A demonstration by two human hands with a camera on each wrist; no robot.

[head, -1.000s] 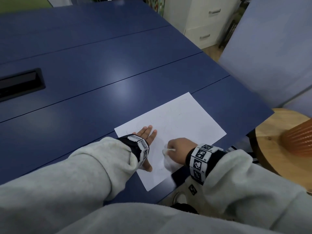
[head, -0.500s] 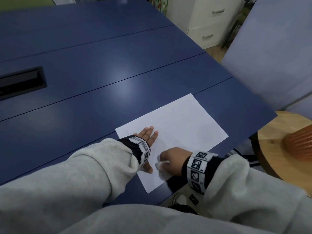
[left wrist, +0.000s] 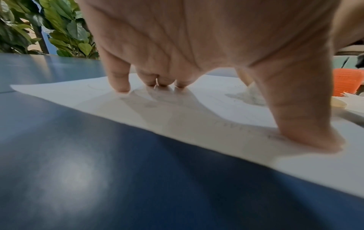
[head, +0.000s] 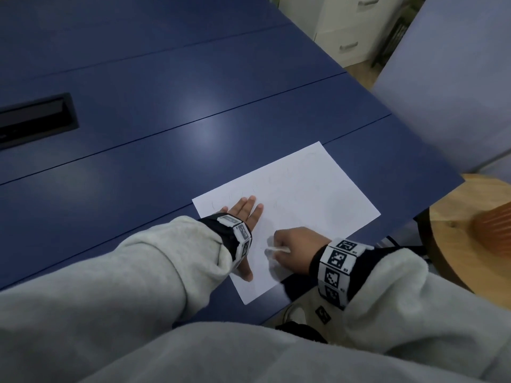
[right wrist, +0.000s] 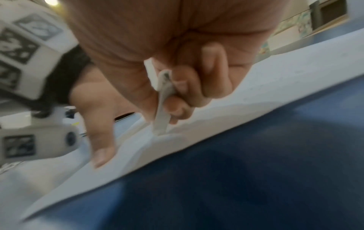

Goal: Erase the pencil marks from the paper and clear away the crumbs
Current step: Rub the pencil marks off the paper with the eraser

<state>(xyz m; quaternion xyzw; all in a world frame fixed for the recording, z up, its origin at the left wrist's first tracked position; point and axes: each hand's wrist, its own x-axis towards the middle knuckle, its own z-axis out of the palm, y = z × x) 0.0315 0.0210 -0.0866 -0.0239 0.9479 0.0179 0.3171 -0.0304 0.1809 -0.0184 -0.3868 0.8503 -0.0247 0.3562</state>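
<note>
My right hand (head: 297, 248) pinches the eraser (right wrist: 162, 105) down on the paper (head: 312, 200) beside my flat, spread left hand (head: 243, 214); faint marks remain beyond both, and crumbs lie uncleared

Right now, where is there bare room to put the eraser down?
Bare blue table lies beyond the paper, up to the black slot. The paper's far right half is also free. Its near left end is crowded: left hand, right hand gripping the eraser.
</note>
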